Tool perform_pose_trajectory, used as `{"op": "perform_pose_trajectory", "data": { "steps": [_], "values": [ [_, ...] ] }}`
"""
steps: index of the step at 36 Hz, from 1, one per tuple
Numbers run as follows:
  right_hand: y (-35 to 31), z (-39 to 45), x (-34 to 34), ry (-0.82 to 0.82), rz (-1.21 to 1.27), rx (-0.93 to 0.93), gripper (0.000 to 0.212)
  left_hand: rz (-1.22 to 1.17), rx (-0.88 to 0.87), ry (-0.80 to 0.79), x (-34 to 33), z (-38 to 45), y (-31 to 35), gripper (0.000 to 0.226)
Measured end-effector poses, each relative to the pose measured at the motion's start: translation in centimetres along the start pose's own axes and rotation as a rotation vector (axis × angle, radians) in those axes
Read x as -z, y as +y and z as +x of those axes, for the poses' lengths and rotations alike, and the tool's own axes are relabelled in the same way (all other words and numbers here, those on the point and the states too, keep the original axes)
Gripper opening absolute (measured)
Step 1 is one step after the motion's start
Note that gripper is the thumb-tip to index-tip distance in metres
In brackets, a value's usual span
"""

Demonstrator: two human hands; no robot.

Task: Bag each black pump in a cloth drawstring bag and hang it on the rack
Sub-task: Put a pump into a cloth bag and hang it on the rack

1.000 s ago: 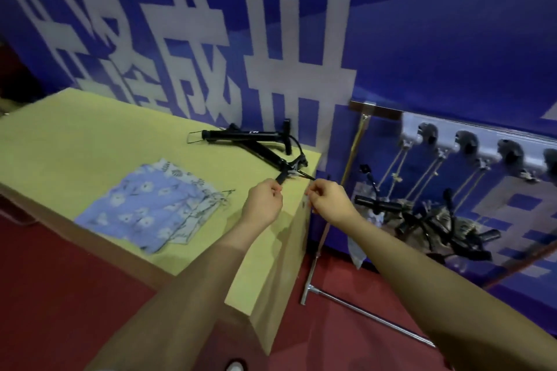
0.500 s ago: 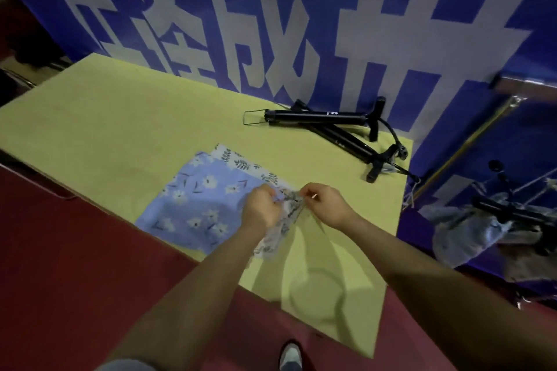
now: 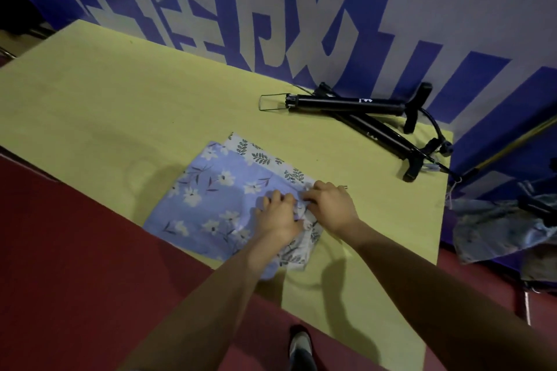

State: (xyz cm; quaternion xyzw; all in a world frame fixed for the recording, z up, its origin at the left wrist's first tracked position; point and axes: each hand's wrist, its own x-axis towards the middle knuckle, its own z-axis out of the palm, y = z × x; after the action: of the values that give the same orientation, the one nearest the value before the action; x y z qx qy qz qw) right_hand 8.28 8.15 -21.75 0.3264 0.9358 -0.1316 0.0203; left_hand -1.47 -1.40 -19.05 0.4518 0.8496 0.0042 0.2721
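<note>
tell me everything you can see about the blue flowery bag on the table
The blue bag looks like thin cloth, pale blue with white flowers and dark stems. It lies flat on the yellow table, on top of a white leaf-print bag that peeks out behind it. Its right edge is bunched where the left hand and right hand work at it. No pump is inside it yet.

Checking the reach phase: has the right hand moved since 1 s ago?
Yes. The right hand has come off the table's right end near the black pumps and moved left onto the cloth bags, beside the left hand.
</note>
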Motion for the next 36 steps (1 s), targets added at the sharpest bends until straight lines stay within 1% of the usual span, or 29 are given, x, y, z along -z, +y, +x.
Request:
{"op": "perform_pose_trajectory", "data": {
  "steps": [1,3,5,8,10,14,17,19,21,23,27,30,32,36],
  "values": [
    [-0.1,0.1,0.0,0.023,0.001,-0.001,0.025,0.015,-0.008,0.018,0.1,-0.2,0.0,0.046],
    [-0.5,0.2,0.1,0.094,0.079,0.000,0.024,0.028,-0.037,0.081,0.4,-0.6,-0.1,0.041],
    [-1.0,0.2,0.6,0.163,0.205,-0.010,0.022,-0.002,-0.070,0.165,1.0,-1.1,-0.2,0.038],
    [-1.8,0.1,2.3,0.204,0.425,-0.080,0.022,-0.100,-0.141,0.288,2.5,-1.9,-0.2,0.035],
    [-2.0,-0.2,3.4,0.232,0.514,-0.089,0.021,-0.129,-0.224,0.321,3.6,-2.5,-0.2,0.032],
    [-1.6,-0.3,5.0,0.282,0.537,-0.073,0.016,0.052,-0.417,0.318,4.9,-2.7,-0.5,0.025],
    [-1.0,0.0,5.9,0.311,0.562,-0.055,0.014,0.192,-0.487,0.340,5.6,-2.4,-0.6,0.032],
    [-0.6,0.1,6.5,0.334,0.552,-0.029,0.014,0.270,-0.458,0.345,6.4,-2.3,-0.5,0.040],
    [-0.3,0.2,7.2,0.336,0.537,-0.017,0.015,0.315,-0.392,0.351,7.2,-2.4,-0.3,0.051],
    [0.0,0.3,7.8,0.334,0.530,-0.016,0.017,0.308,-0.344,0.373,7.9,-2.5,0.0,0.063],
    [0.6,0.0,8.6,0.367,0.607,-0.050,0.020,0.266,-0.330,0.391,9.1,-2.5,1.2,0.078],
    [2.1,-0.3,8.1,0.348,0.534,-0.138,0.024,0.227,-0.317,0.378,9.6,-2.0,2.1,0.081],
    [3.6,-0.6,7.3,0.288,0.462,-0.202,0.025,0.186,-0.308,0.355,9.4,-1.6,2.7,0.080],
    [6.4,-0.8,5.5,0.142,0.382,-0.323,0.023,0.018,-0.259,0.288,8.5,-0.3,4.0,0.078]
  ]
}}
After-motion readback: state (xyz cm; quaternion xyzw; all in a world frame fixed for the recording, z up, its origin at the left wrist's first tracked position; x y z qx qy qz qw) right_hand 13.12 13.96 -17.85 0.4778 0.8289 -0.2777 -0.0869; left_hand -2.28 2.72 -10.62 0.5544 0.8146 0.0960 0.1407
